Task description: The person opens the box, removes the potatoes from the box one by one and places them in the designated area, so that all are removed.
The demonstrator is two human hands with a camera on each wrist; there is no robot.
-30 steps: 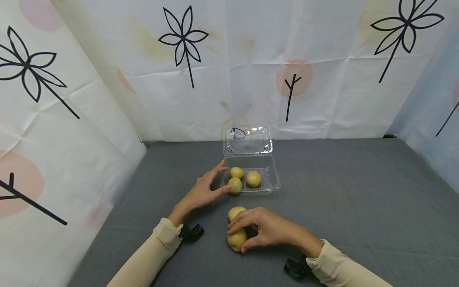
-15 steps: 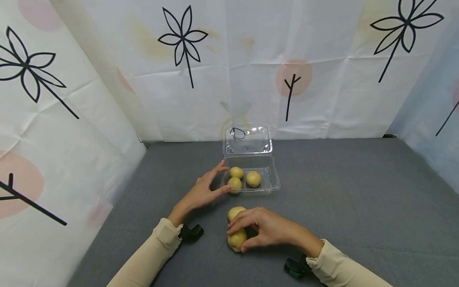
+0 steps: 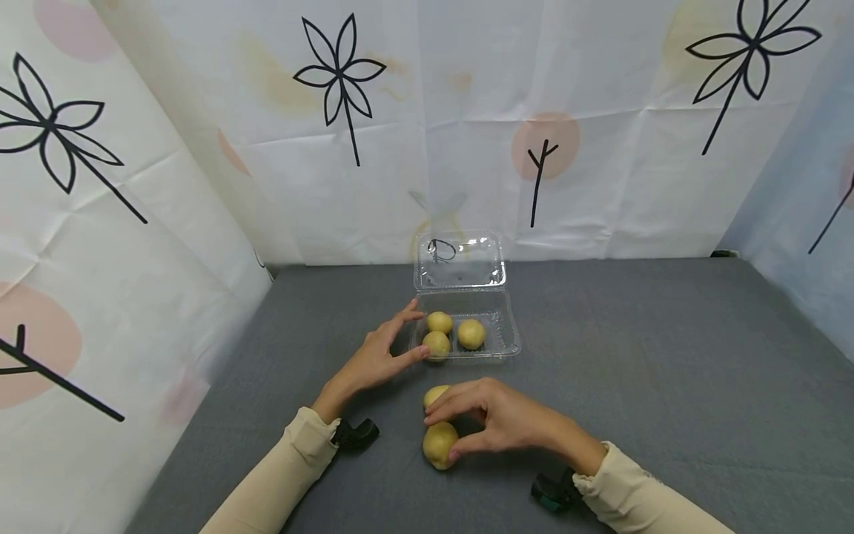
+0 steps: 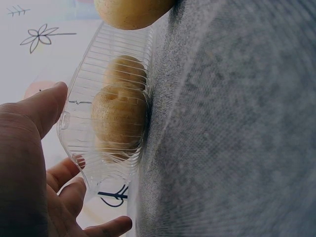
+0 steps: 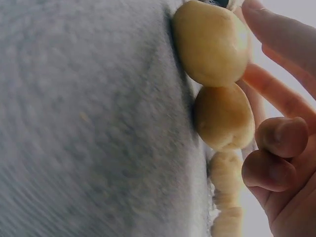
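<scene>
Two yellow potatoes lie on the grey cloth in the head view, a front one (image 3: pixel 438 447) and one behind it (image 3: pixel 435 397). My right hand (image 3: pixel 500 419) is around the front potato's right side, thumb by its edge and fingers raised above it. The right wrist view shows this potato (image 5: pixel 211 43) beside the thumb, with the second (image 5: pixel 224 117) beyond. Farther back stands a clear plastic clamshell box (image 3: pixel 499 326) with three potatoes (image 3: pixel 471 334) inside. My left hand (image 3: pixel 376 357) touches its left side with spread fingers; in the left wrist view the thumb (image 4: pixel 52 101) rests at the rim.
The box's hinged lid (image 3: pixel 460 259) stands raised against the white patterned cloth (image 3: pixel 427 170) at the back. Grey cloth (image 3: pixel 634 371) covers the table. Black straps with camera mounts (image 3: pixel 356 434) sit on both wrists.
The fingers of my right hand have lifted slightly off the front potato, which stays where it was. My left hand and the box have not moved.
</scene>
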